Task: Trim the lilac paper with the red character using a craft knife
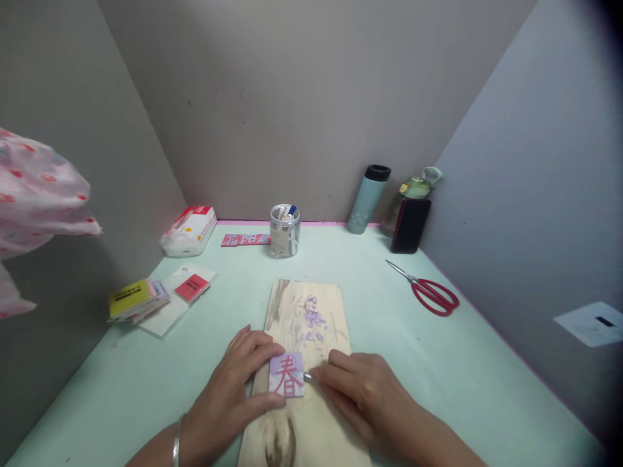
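Observation:
A small pale purple paper square (287, 375) with a red character lies on a wooden board (304, 311). My left hand (233, 383) presses its left side with thumb and fingers. My right hand (357, 386) grips a thin metal-tipped tool (307, 376), its tip touching the square's right edge. The board carries a faint purple figure print above the square.
Red scissors (431, 292) lie at the right. A glass jar of pens (285, 230), a teal flask (367, 198), a dark phone (410, 225) and a green bottle (418, 185) stand at the back. A tissue pack (189, 230), paper packs (139, 299) and a red card (192, 287) lie left.

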The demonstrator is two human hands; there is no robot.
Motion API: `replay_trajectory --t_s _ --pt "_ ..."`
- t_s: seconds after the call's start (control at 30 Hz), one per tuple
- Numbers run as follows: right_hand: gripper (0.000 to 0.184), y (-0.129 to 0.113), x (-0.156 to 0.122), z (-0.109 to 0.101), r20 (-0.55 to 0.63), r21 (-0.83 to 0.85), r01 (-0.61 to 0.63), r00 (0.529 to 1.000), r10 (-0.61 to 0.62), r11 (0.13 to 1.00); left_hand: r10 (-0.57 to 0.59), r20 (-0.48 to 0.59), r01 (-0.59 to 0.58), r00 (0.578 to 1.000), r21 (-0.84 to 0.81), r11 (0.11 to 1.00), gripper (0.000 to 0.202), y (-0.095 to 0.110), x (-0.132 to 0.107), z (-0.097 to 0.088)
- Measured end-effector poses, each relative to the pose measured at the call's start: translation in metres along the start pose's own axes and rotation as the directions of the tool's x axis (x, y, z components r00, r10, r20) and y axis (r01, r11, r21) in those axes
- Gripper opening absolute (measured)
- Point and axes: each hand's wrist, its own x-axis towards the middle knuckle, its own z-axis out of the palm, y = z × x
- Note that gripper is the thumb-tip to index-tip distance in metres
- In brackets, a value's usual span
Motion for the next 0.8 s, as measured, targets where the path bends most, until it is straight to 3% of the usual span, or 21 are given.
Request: replay_trajectory --t_s 0.5,0.8 --pt "0.029 0.0029 -0.0012 -0.007 0.022 0.057 -0.025 0.999 0.023 0.998 0.039 -0.017 -0.038 0.999 0.068 0.997 0.046 -0.0014 0.0 0.0002" --pt "0.027 0.0043 -0.0002 -0.0026 0.015 0.02 -0.01 1.0 0.01 1.0 0.018 -0.005 -0.017 1.0 0.028 0.999 0.043 -0.001 -0.0003 -0.0015"
